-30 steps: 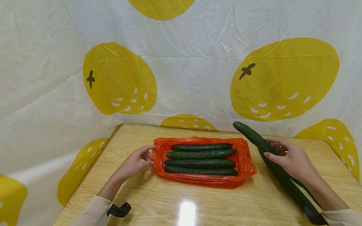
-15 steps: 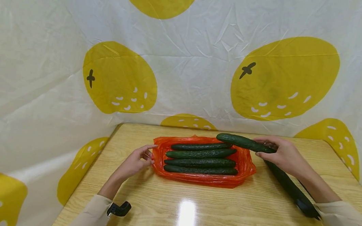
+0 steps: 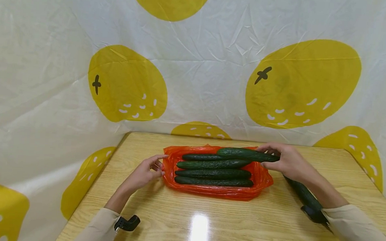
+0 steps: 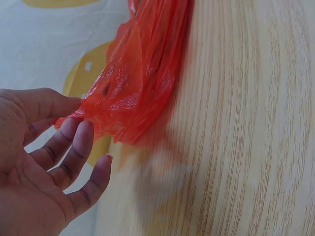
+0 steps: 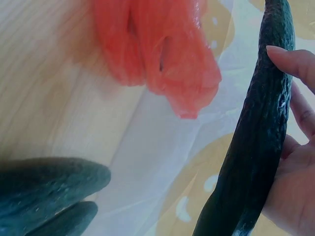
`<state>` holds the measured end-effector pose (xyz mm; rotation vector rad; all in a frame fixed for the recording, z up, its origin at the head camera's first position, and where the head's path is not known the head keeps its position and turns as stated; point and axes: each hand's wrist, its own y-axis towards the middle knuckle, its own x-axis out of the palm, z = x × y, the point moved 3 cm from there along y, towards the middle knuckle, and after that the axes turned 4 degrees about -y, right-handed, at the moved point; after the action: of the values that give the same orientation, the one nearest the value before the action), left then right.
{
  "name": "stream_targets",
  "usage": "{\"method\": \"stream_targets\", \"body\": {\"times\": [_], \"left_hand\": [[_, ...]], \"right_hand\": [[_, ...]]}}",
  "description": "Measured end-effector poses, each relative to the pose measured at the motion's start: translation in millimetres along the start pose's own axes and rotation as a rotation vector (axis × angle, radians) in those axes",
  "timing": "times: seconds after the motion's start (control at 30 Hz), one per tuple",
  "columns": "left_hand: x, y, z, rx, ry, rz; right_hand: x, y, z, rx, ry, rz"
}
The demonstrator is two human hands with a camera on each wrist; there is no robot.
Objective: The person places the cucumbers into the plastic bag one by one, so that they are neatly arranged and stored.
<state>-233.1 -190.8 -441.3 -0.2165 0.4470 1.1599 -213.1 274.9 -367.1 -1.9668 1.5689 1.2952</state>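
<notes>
My left hand [image 3: 145, 173] pinches the left edge of a red plastic bag [image 3: 205, 191] between thumb and fingers; the left wrist view shows the pulled film [image 4: 123, 93] up close. Inside the spread-open bag, several dark green cucumbers [image 3: 214, 173] lie side by side. My right hand [image 3: 289, 162] holds another cucumber [image 3: 242, 153] by its right part, thumb on the near side. This cucumber's left part overlaps the rearmost cucumber in the head view; whether they touch I cannot tell. In the right wrist view the held cucumber [image 5: 251, 128] runs along the fingers.
Beyond the bag's right side, cucumbers [image 3: 302, 191] lie on the wooden table [image 3: 161, 220], partly hidden by my right forearm. Two of their ends [image 5: 64, 182] show in the right wrist view. A fruit-patterned cloth [image 3: 208, 81] hangs behind and left of the table.
My right hand has lifted a cucumber from those on the right, turned it nearly level and carried it left over the bag. The left hand has stayed at the bag's edge.
</notes>
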Motion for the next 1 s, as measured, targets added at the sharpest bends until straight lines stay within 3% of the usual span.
{"method": "stream_targets", "body": {"times": [0.43, 1.0], "left_hand": [[0.5, -0.4, 0.5, 0.002, -0.002, -0.008], [-0.1, 1.3, 1.2, 0.017, 0.009, -0.002]], "right_hand": [[22.6, 21.3, -20.0, -0.083, -0.037, -0.057], [57.5, 44.4, -46.7, -0.163, 0.067, -0.146]]}}
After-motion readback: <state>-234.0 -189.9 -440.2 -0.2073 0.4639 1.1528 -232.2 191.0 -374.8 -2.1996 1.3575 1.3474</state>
